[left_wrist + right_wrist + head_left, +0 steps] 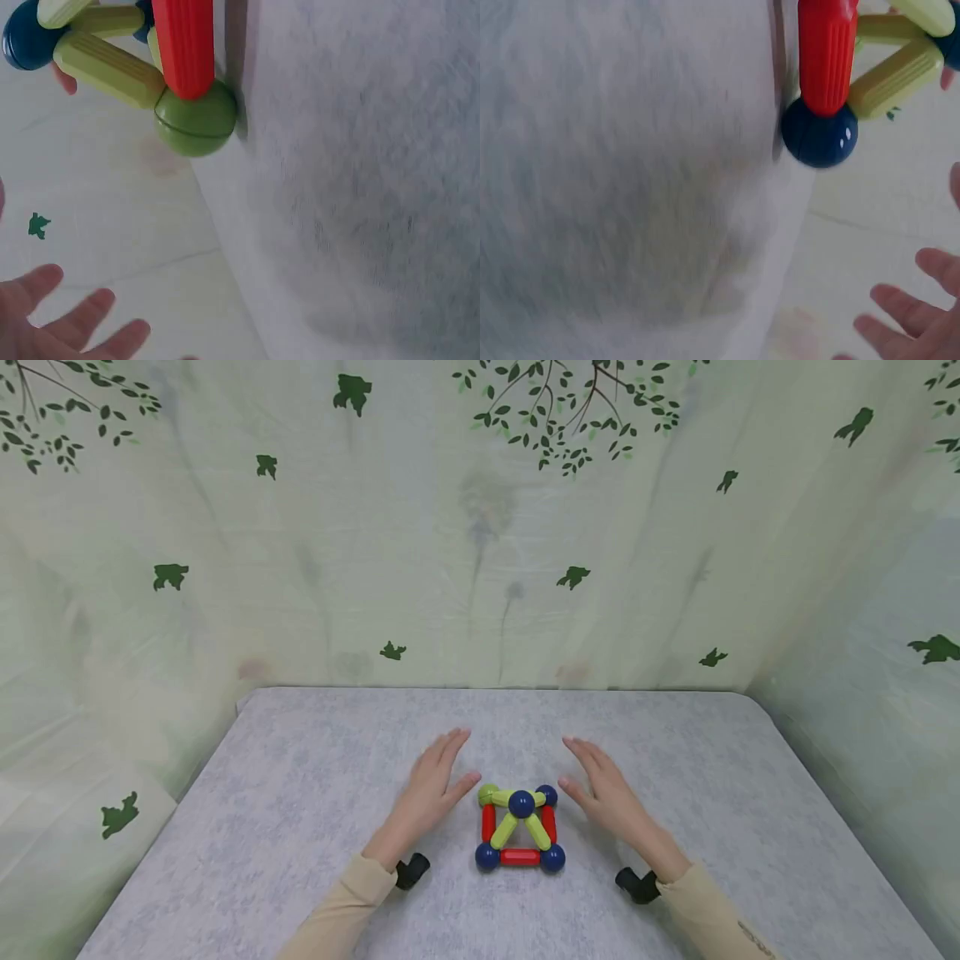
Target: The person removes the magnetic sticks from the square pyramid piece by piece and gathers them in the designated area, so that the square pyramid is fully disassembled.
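On the table stands a small pyramid of building rods and balls [520, 857]. Its base has red rods [489, 823] along the front and both sides. Yellow-green rods [504, 832] slope up to a dark blue top ball [522, 804]. A green ball [196, 120] forms the back left corner; the other corners are blue balls [820, 133]. The base's back edge is hidden in the head view. To the left of the pyramid, my left hand [429, 789] hovers with fingers extended. My right hand [611, 793] mirrors it on the right. Neither hand touches the pyramid.
The grey table [360, 727] has rounded back corners. Pale cloth with printed leaves and branches [420, 552] hangs behind it and at both sides. Black wrist devices [413, 871] stick out beneath both beige sleeves [337, 906].
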`<action>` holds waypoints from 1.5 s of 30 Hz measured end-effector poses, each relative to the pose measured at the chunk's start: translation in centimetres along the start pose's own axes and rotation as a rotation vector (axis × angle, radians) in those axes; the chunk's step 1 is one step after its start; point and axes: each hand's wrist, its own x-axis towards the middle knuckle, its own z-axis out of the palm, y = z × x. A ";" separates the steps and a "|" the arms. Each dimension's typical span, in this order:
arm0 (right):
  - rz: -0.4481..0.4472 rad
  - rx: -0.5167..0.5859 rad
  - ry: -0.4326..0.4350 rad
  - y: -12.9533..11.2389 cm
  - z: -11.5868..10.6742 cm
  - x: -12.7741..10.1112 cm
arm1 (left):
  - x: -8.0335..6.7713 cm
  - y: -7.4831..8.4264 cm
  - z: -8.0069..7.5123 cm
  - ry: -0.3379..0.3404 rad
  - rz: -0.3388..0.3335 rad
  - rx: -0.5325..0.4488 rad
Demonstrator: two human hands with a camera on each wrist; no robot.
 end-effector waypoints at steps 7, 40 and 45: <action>-0.018 0.376 -0.081 -1.2 0.8 -0.8 | 0.2 1.6 1.8 -0.147 0.113 -0.437; 0.110 0.564 -0.121 -4.1 1.9 -1.5 | 0.6 2.0 3.1 -0.192 0.215 -0.498; 0.060 0.470 -0.037 -3.5 2.3 -0.7 | 0.8 2.1 3.0 -0.219 0.197 -0.506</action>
